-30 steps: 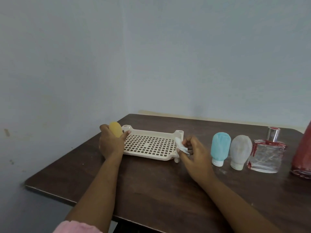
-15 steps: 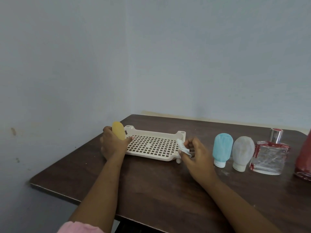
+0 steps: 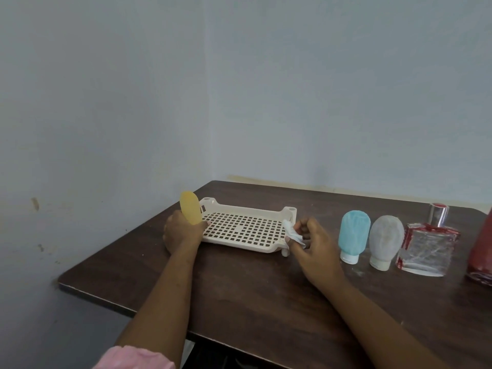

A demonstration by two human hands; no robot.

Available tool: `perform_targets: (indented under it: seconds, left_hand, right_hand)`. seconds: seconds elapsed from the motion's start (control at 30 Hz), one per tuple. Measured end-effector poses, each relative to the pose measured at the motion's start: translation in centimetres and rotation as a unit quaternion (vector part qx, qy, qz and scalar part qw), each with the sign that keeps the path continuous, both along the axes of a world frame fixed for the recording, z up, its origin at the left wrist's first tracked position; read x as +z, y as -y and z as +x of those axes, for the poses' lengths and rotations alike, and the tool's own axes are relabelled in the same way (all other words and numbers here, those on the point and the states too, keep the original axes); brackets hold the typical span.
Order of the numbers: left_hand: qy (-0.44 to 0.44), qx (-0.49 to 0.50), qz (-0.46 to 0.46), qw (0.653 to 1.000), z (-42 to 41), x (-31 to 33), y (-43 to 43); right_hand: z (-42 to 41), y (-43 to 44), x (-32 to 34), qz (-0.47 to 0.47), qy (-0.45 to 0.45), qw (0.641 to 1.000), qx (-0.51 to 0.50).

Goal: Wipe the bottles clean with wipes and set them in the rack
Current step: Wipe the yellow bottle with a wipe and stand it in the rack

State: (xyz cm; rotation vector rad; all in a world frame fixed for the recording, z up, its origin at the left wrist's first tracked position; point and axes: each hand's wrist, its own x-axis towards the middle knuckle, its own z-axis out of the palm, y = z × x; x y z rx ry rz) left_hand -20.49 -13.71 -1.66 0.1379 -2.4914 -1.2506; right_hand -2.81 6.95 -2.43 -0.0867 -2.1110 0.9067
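My left fingers [image 3: 176,222] are gripping the yellow bottle [image 3: 189,207] upright. My right fingers [image 3: 306,230] are pinching a wipe [image 3: 292,233], and the rack [image 3: 247,210] is lying between them.

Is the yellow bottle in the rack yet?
No, the left hand grips the yellow bottle upright at the left edge of the rack, whose grid holds no bottle.
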Motion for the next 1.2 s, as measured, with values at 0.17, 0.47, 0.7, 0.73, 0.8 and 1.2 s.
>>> perform_targets:
  seconds: [0.17,0.47,0.7,0.73,0.8,1.2]
  left_hand:
    - [-0.005,0.003,0.006,1.0,0.16,-0.06,0.02]
    - [-0.014,0.012,0.01,1.0,0.19,-0.23,0.11]
    - [-0.009,-0.001,0.036,0.999,-0.25,-0.27,0.37]
    - [-0.008,-0.002,0.035,0.999,-0.27,-0.26,0.39]
    - [-0.008,0.0,0.025,1.0,-0.17,-0.25,0.43]
    - [-0.011,0.029,-0.022,0.999,0.15,-0.09,0.62]
  right_hand:
    - [0.13,0.07,0.06,0.007,-0.003,1.0,-0.006]
    - [0.49,0.32,0.35,-0.003,0.009,1.0,0.003]
    - [0.38,0.13,0.22,-0.008,0.006,1.0,0.002]
    - [0.4,0.1,0.22,-0.009,0.006,1.0,0.002]
    - [0.46,0.07,0.19,-0.012,0.004,1.0,0.004]
    - [0.42,0.01,-0.04,-0.025,0.004,1.0,0.008]
